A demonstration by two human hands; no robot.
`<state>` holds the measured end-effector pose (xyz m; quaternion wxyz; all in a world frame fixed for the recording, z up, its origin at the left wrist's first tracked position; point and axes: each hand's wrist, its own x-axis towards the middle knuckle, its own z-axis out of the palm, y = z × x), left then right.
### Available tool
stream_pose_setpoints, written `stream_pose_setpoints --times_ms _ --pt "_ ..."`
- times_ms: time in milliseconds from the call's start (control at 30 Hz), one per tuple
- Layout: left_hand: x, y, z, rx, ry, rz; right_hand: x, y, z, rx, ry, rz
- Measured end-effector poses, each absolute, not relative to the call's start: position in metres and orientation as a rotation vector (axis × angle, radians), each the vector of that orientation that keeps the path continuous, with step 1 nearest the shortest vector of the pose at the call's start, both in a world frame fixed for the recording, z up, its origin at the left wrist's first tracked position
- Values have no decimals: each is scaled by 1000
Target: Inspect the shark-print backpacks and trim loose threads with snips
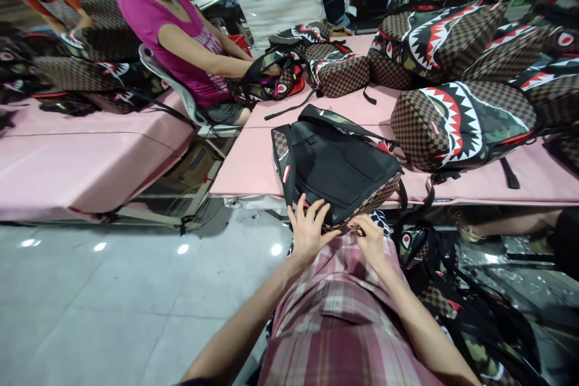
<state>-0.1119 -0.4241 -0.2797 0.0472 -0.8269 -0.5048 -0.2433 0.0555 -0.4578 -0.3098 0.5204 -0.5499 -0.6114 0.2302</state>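
Observation:
A backpack [339, 163] with a black padded back panel facing up lies at the table's near edge, over my lap. Brown checks show along its side, and its straps trail at the left and the far side. My left hand [310, 226] rests on its near left edge, fingers spread and open. At the near edge, right of it, my right hand [370, 236] is closed in a pinch. Something small and dark shows at its fingertips, too small to name. Right of this bag, a checked backpack [461, 123] with a shark-mouth print lies on its side.
Several similar backpacks [446, 39] are piled along the pink table [244, 163]. Across it, a person in a magenta shirt [190, 42] handles another bag [275, 75]. More bags [434, 289] lie low at my right. A second pink table [90, 163] stands left beyond a gap.

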Motion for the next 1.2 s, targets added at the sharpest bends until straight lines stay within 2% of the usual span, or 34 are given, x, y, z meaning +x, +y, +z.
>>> stream_pose_setpoints --times_ms 133,333,433,567,733,1200 --pt "-101 -434 -277 -2533 -1357 -860 57 -461 -297 -1356 -1425 663" --pt "-94 -433 -271 -2696 -1143 -749 52 -468 -288 -1396 -1492 593" --pt "-99 -436 -271 -2656 -1293 -836 59 -471 -292 -1512 -1535 464" --pt "-101 -439 -272 -2671 -1715 -1136 67 -484 -299 -1732 -1537 200" --pt "-95 -438 -271 -2622 -2274 -1435 60 -495 -300 -1665 -1695 119" --pt "-88 -438 -267 -2630 -2360 -1514 50 -486 -289 -1663 -1837 -239"
